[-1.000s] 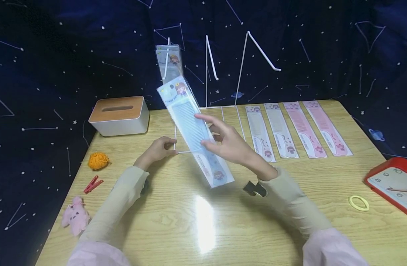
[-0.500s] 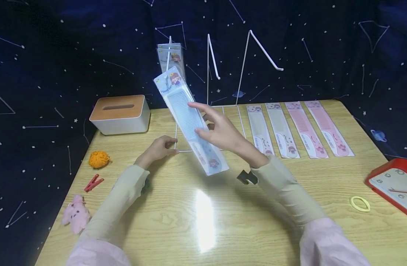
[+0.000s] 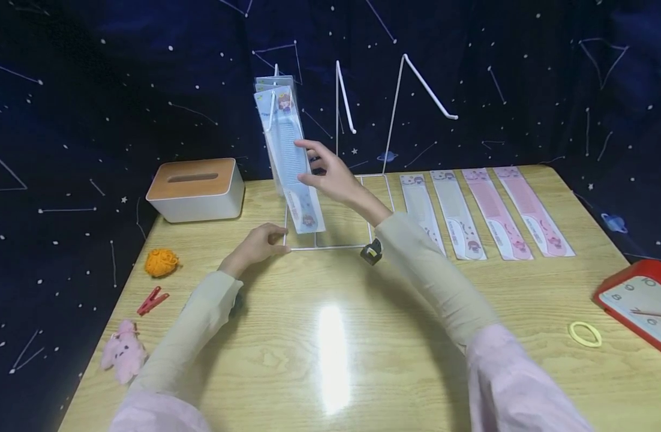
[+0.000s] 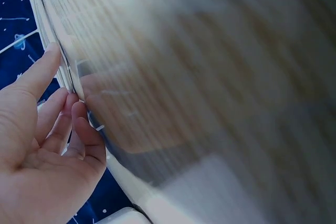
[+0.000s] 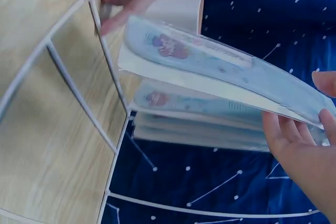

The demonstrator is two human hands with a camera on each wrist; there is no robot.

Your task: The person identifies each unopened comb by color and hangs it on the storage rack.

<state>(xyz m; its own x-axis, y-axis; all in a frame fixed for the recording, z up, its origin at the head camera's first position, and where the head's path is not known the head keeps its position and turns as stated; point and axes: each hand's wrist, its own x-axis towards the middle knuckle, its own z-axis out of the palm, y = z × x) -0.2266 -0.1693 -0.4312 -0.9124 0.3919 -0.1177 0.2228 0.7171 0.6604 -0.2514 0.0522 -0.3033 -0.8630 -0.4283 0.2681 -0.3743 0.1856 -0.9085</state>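
Note:
In the head view, my right hand [image 3: 333, 175] holds a blue comb in clear packaging [image 3: 288, 141] by its right edge, thumb in front. The comb hangs nearly upright at the left hook [image 3: 271, 114] of a white wire display rack [image 3: 338, 246]; the hook's end shows in front of the card top. More packaged blue combs [image 5: 199, 127] hang behind it, seen below it in the right wrist view. My left hand [image 3: 257, 243] pinches the front left corner of the rack's base, thumb and fingers on the wire.
Two pale packaged combs [image 3: 457, 216] and two pink packaged combs [image 3: 496, 213] lie right of the rack. A tissue box [image 3: 195, 189], orange yarn [image 3: 161, 262], red clothespin [image 3: 153, 301] and pink plush toy [image 3: 124, 352] stand left. A yellow ring [image 3: 585, 334] and red clock [image 3: 640, 303] lie right.
My right hand has moved up, left and away from me with the blue comb, which has turned more upright and reached the left hook. My left hand has stayed at the rack's corner.

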